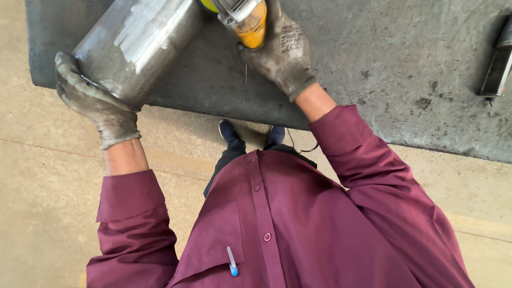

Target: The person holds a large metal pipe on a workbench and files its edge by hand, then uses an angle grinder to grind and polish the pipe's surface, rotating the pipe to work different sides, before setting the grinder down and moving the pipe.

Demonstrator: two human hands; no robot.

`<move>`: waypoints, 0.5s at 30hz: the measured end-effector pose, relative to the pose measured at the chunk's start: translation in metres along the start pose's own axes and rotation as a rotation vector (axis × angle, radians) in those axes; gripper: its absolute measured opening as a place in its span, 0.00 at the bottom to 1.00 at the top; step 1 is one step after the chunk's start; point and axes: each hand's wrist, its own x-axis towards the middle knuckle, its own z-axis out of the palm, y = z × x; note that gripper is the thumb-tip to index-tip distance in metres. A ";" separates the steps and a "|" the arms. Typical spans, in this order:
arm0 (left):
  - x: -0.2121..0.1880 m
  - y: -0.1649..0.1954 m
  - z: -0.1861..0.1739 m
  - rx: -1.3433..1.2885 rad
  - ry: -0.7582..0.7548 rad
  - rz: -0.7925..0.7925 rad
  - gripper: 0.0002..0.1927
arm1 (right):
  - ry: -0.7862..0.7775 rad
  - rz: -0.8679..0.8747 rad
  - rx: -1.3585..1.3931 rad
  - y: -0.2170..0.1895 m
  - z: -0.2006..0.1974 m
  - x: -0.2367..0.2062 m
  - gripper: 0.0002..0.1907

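A thick steel cylinder (140, 42) lies on its side on a dark metal table (373, 64), its end overhanging the near edge. My left hand (93, 101), in a dirty grey glove, cups the cylinder's lower end. My right hand (280, 50), also gloved, grips the yellow body of an angle grinder (246, 18) held just right of the cylinder at the top of the view. The grinder's disc is cut off by the frame edge.
A dark metal bar or tool (498, 64) rests at the table's right edge. Below the table is a tan concrete floor (42, 202). My shoes (229, 130) stand close to the table edge. A pen (232, 262) sits in my shirt pocket.
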 end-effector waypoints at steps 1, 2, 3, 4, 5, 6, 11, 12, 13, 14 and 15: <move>0.001 0.001 0.000 -0.098 0.018 -0.050 0.26 | -0.037 0.018 0.007 -0.001 0.003 -0.003 0.52; 0.003 0.002 0.000 -0.197 0.033 -0.100 0.27 | -0.074 0.039 0.015 -0.004 0.007 -0.009 0.54; 0.005 0.003 0.000 -0.295 0.047 -0.150 0.28 | 0.045 -0.116 -0.050 -0.011 0.012 -0.019 0.57; 0.006 0.003 0.000 -0.244 0.047 -0.128 0.29 | 0.164 -0.269 -0.115 -0.022 0.018 -0.031 0.61; 0.007 0.002 -0.001 -0.194 0.048 -0.104 0.30 | 0.285 -0.423 -0.183 -0.031 0.023 -0.042 0.65; 0.007 0.001 -0.001 -0.145 0.051 -0.079 0.31 | -0.055 -0.269 -0.164 -0.042 0.030 -0.051 0.61; 0.008 -0.006 -0.001 -0.216 0.053 -0.086 0.31 | -0.212 -0.288 0.086 -0.038 0.049 -0.065 0.55; 0.007 -0.006 -0.001 -0.283 0.046 -0.071 0.31 | -0.071 -0.314 -0.032 -0.026 0.047 -0.054 0.59; 0.008 -0.007 0.000 -0.248 0.045 -0.073 0.30 | 0.077 -0.340 -0.151 -0.014 0.045 -0.042 0.63; 0.008 -0.006 0.001 -0.215 0.042 -0.075 0.29 | -0.118 -0.148 -0.312 -0.002 0.040 -0.033 0.63; 0.007 -0.005 0.002 -0.183 0.034 -0.079 0.29 | -0.313 0.054 -0.470 0.012 0.030 -0.023 0.64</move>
